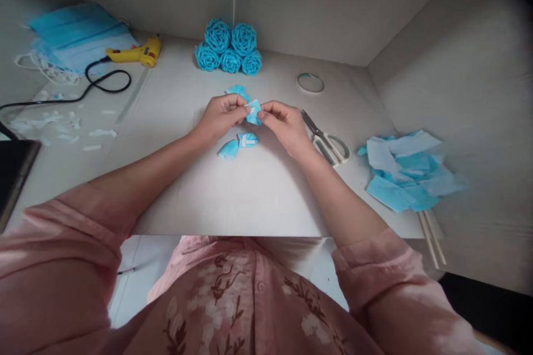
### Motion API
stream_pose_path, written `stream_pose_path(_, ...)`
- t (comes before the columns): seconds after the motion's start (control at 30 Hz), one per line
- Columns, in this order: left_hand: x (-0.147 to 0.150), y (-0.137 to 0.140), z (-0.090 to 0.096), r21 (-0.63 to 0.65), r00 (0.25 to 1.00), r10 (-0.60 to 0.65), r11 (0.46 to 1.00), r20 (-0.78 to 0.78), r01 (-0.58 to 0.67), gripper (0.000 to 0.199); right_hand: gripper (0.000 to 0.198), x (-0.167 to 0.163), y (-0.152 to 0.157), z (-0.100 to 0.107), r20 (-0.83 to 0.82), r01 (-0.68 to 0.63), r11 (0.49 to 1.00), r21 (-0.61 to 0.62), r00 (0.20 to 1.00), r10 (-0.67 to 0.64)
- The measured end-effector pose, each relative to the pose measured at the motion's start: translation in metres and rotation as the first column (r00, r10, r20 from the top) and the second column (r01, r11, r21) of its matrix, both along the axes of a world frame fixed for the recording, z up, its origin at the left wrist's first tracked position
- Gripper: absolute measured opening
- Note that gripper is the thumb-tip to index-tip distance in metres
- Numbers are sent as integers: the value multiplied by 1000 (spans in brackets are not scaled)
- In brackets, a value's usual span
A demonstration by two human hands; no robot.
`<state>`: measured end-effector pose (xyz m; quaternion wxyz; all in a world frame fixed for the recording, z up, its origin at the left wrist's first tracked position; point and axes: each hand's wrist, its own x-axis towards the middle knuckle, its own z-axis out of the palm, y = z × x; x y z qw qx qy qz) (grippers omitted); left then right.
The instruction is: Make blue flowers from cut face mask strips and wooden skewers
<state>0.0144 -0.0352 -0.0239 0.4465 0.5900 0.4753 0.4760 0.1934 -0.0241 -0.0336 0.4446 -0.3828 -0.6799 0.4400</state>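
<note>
Between the fingertips of both hands is a small piece of light-blue mask fabric [254, 113] with a white strip on it. My left hand [222, 115] pinches its left edge, and my right hand [286, 125] pinches its right edge. Just below on the table lie a blue petal-shaped piece [229, 149] and another blue piece with white strips [249, 140]. Beyond my left fingers sits a further blue fabric piece [237, 91], partly hidden by the hand. Scissors [327, 140] with white handles rest right beside my right hand.
Blue fabric roses [230, 47] are stacked at the back. A yellow glue gun [135, 54] with a black cord lies by a pile of blue masks [75, 30]. White scraps [45, 122] lie left, a tape roll [310, 82] back right, cut blue fabric [408, 169] and sticks [432, 239] right.
</note>
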Motion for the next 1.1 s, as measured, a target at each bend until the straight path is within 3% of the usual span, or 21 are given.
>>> stream_pose_path(0.2, -3, 1, -2, 32, 998, -59, 998, -36, 60, 13, 19, 2, -1, 4, -12, -35, 996, -77, 999, 34)
stream_pose_path(0.47, -2, -1, -3, 62, 991, -114, 991, -74, 119, 16, 19, 0, 1, 2, 22, -10, 997, -82, 1000, 12)
stream_pose_path(0.67, -5, 2, -2, 29, 997, -65, 997, -46, 67, 11, 20, 3, 2, 6, 7, -36, 998, -54, 999, 36)
stream_pose_path(0.9, -5, 3, -2, 10, 995, -104, 995, -5, 104, 11, 21, 5, 4, 1, 19, -50, 994, -95, 998, 52)
stream_pose_path(1.1, -3, 2, 2, 64, 999, 20, 998, 37, -22, 14, 19, 4, 8, -2, -14, 5, 999, -34, 1000, -5)
